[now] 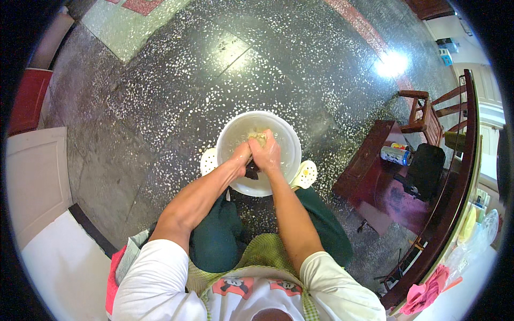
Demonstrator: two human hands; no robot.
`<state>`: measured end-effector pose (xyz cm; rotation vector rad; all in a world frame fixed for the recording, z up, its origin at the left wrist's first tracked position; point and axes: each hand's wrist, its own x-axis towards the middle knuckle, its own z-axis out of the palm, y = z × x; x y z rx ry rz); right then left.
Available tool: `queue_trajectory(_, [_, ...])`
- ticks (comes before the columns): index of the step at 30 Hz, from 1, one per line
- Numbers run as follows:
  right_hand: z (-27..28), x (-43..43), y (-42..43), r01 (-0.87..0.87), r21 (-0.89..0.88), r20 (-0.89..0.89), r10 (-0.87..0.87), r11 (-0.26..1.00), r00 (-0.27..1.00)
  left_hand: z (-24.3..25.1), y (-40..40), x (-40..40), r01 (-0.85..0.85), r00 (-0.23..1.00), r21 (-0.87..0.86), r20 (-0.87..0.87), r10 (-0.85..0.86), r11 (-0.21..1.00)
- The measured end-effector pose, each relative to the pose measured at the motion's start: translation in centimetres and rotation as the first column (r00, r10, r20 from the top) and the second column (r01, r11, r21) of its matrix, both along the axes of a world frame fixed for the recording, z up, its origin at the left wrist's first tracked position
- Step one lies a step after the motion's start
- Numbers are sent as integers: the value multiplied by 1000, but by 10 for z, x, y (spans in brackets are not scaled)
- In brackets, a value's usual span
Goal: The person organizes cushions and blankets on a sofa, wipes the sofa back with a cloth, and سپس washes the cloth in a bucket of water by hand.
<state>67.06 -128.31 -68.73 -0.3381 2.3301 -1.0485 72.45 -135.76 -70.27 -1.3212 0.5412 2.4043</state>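
Both hands are together inside a round, whitish plastic basin [295, 160] that stands on the floor between my feet. My left hand [241, 155] and my right hand [266, 151] press against each other, fingers curled around a bunched wet item, probably cloth. A yellowish part [257, 136] of it sticks out beyond the fingers, and a dark part [252, 171] hangs below the wrists. Whether these are one piece or two I cannot tell, since the hands cover the middle. Wet skin glistens, and the basin seems to hold shallow water.
Cream clogs [306, 174] flank the basin on the speckled terrazzo floor [176, 100]. To the right stand a dark red wooden cabinet [363, 152] bearing a can [395, 155] and a black object [426, 170], and a wooden chair [421, 116]. Pale doors [38, 164] line the left.
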Motion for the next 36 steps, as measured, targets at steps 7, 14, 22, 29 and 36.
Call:
queue_trajectory(7, [30,-51,25,-130,209,-6,135,969,991,11,-8,12,471,879,-591,250,-406,655])
queue_trajectory(14, [-7,-34,38,-440,438,-253,577,784,776,7,-25,17,473,562,-848,498,-660,-238])
queue_trajectory(22, [-55,-21,13,-471,594,-26,601,652,798,-33,-18,13,484,399,-770,617,-679,-416])
queue_trajectory(29, [-66,-34,11,-61,355,186,-7,933,982,-86,-15,13,528,829,-788,397,-394,317])
queue_trajectory(36, [46,69,12,-358,-389,-434,174,849,884,-39,-36,-1,12,995,391,-95,28,920])
